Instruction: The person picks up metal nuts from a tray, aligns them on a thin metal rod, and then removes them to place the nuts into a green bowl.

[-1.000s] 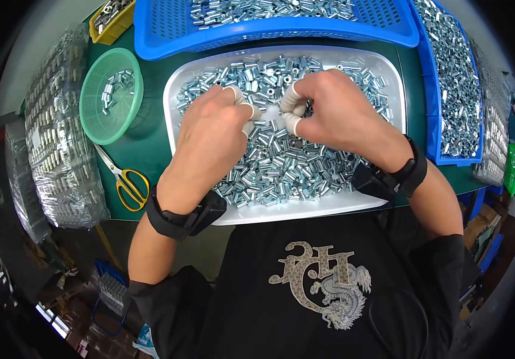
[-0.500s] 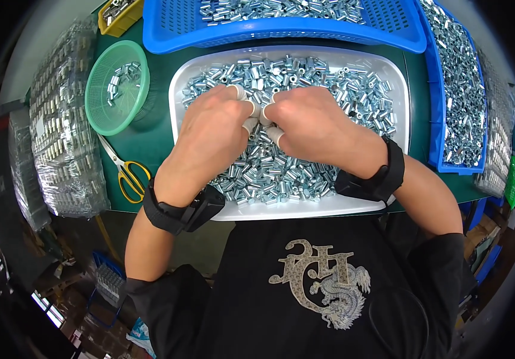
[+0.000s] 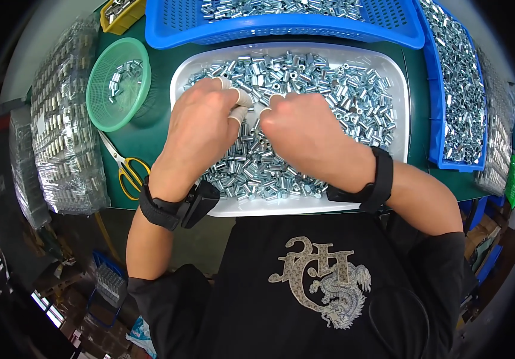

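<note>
While the left hand (image 3: 200, 116) and the right hand (image 3: 311, 125) are facing each other over the one white tray (image 3: 269, 207), a narrow strip of short tubular metal sleeves (image 3: 257, 170) is lying between their fingertips: toward three o'clock from the left, toward nine from the right. Neither hand is sitting clearly nearer. Those sleeves are pointing their long axes every which way, and they are lying too thickly for me to count. On both hands the fingers are resting curled inward, wearing pale finger cots (image 3: 244, 97); whether they are pinching a sleeve I cannot tell, since the hands are hiding the undersides.

Between nine and ten o'clock from the left hand, one green mesh colander (image 3: 105, 116) is holding a small cluster of metal pieces. One pair of yellow-handled scissors (image 3: 120, 159) is lying toward eight. One blue perforated crate (image 3: 281, 27) is sitting at the tray's twelve, one long blue bin (image 3: 437, 119) toward three. Two black wrist devices (image 3: 381, 179) are showing, one per wrist.
</note>
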`<state>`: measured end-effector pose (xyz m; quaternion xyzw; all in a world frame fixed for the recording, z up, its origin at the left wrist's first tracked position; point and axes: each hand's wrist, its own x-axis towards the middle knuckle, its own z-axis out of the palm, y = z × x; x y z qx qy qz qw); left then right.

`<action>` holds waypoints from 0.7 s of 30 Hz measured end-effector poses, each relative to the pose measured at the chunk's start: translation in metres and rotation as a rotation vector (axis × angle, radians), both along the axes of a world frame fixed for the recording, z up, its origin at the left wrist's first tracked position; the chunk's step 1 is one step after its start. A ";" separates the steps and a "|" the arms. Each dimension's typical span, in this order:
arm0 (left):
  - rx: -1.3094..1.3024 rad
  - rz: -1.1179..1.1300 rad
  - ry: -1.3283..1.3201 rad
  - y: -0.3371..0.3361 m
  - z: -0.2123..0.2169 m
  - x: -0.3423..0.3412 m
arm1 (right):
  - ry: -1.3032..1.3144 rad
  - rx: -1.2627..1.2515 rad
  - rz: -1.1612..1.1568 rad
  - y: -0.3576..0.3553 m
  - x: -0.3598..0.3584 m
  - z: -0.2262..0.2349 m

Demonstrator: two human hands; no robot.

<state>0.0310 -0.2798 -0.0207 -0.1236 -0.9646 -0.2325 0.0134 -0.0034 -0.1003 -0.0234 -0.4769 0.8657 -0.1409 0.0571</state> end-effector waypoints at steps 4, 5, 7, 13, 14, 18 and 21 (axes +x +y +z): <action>0.010 0.048 0.006 0.002 0.001 0.002 | -0.088 0.036 -0.038 0.003 -0.015 0.007; -0.013 0.046 -0.007 0.003 0.003 0.002 | -0.086 0.036 -0.040 0.002 -0.014 0.007; -0.059 0.039 -0.035 0.006 0.005 0.001 | -0.067 0.027 -0.053 -0.002 -0.012 0.004; -0.159 0.017 -0.020 0.013 0.003 0.002 | -0.146 -0.241 -0.193 0.034 -0.014 0.011; -0.166 0.015 -0.023 0.014 0.004 0.002 | -0.177 -0.285 -0.223 0.044 -0.016 0.017; -0.183 0.004 -0.021 0.013 0.002 0.001 | -0.276 -0.383 -0.336 0.066 -0.014 0.021; -0.189 -0.002 -0.008 0.018 0.002 0.001 | -0.348 -0.399 -0.396 0.075 -0.009 0.017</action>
